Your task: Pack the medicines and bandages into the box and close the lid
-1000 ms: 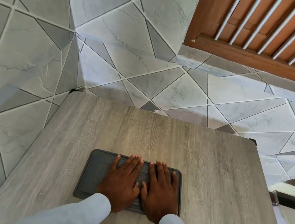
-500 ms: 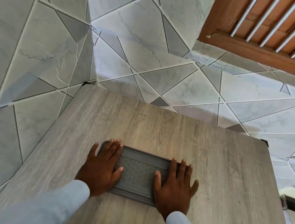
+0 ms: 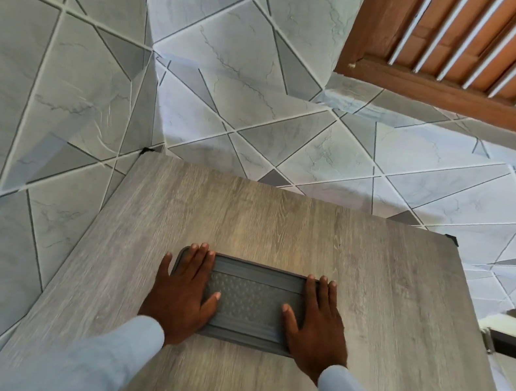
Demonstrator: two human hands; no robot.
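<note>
the box [image 3: 251, 304] lies flat between the two hands, its dark grey lid [image 3: 254, 277] already down, with a dotted panel in the middle and plain ridged bands along the far and near edges. no medicines or bandages show anywhere, so they are most likely inside, though the lid hides that. the left hand [image 3: 183, 289] lies flat over the box's left end, fingers straight and reaching to the far corner, thumb spread inward onto the dotted panel. the right hand [image 3: 319, 320] mirrors it on the right end, fingers straight, thumb angled in toward the middle. the hands are apart, neither curled round anything, both pressing palm down. beneath them is the wooden table [image 3: 278, 226], its grey grain running away from the hands, and beyond its far edge the tiled floor [image 3: 264, 110]. far off past the right hand stands a brown slatted door [image 3: 483, 45]. the task looks almost done; what remains is making sure the lid has seated all round. the risk is that pressing only at the ends leaves the long edges between the hands unlatched, so the lid may spring up when the hands lift. if something inside sits too high, hard pressure could crush it or bow the lid. uneven push from one hand could also slide the box across the smooth tabletop.
</note>
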